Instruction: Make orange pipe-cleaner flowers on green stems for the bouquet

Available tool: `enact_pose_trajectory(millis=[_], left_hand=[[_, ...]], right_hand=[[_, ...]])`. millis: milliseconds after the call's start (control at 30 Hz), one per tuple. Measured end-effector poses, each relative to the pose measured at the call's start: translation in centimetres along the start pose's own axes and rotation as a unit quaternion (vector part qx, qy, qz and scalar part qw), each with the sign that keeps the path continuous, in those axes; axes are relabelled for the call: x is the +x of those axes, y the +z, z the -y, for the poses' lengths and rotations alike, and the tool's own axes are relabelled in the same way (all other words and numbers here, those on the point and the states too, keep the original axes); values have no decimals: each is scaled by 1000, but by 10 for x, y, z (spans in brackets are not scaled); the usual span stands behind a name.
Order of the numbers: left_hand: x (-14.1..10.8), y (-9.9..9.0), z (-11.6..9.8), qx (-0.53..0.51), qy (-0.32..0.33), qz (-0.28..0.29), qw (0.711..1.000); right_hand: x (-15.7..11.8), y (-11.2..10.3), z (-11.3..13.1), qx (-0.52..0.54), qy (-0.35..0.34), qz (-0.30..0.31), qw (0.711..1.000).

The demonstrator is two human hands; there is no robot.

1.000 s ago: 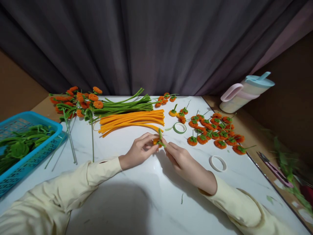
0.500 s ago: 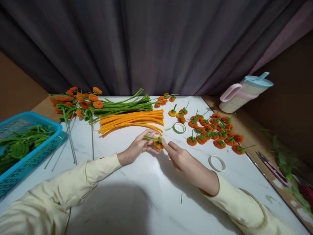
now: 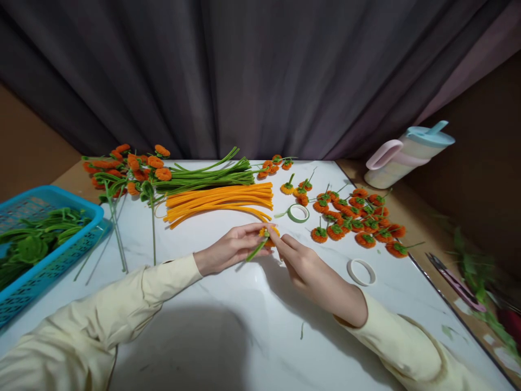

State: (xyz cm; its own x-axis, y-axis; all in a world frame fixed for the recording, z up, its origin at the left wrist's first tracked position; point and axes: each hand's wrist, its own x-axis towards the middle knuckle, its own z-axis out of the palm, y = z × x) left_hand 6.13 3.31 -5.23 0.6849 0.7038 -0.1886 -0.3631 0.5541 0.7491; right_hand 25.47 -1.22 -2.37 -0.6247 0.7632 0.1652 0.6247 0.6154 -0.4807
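Between my two hands, above the middle of the white table (image 3: 195,326), is a yellow-orange pipe-cleaner flower (image 3: 269,232) with a short green stem pointing down toward me. My left hand (image 3: 232,247) grips the flower from the left, its fingers partly behind it. From the right, my right hand (image 3: 297,258) pinches the flower's edge with thumb and index finger. Just beyond my hands lie a bundle of orange pipe cleaners (image 3: 220,202) and a bundle of green pipe cleaners (image 3: 207,178).
Several orange flower heads (image 3: 358,217) lie at right, near a green tape roll (image 3: 298,213) and a white tape roll (image 3: 361,271). A blue basket (image 3: 100,214) of green leaves stands left, stemmed orange flowers (image 3: 154,162) behind it. Snips (image 3: 456,279) and a tumbler (image 3: 407,157) sit beyond the right edge.
The flower has turned in my fingers: its green stem pointed left and now points down toward me. Both hands have shifted only slightly.
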Motion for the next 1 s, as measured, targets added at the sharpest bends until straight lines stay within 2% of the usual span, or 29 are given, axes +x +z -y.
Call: enact_pose_trajectory(millis=[100, 267, 400, 600, 700, 900, 1000], left_hand=[[0, 1, 2, 0, 17, 10, 1000], [1, 2, 4, -7, 22, -7, 1000], [0, 2, 2, -58, 4, 16, 998], [1, -1, 3, -93, -49, -10, 994], [1, -1, 2, -72, -26, -11, 997], [1, 5, -1, 27, 43, -2, 999], [0, 5, -1, 67, 55, -3, 996]], right_hand=[[1, 1, 0, 16, -2, -23, 1000], [3, -2, 3, 35, -3, -21, 999], [4, -5, 5, 49, -2, -41, 998], [5, -4, 8, 79, 4, -51, 995], [7, -6, 10, 113, 29, -50, 992], [10, -16, 12, 213, 121, -15, 969], [11, -16, 11, 231, 134, -11, 964]])
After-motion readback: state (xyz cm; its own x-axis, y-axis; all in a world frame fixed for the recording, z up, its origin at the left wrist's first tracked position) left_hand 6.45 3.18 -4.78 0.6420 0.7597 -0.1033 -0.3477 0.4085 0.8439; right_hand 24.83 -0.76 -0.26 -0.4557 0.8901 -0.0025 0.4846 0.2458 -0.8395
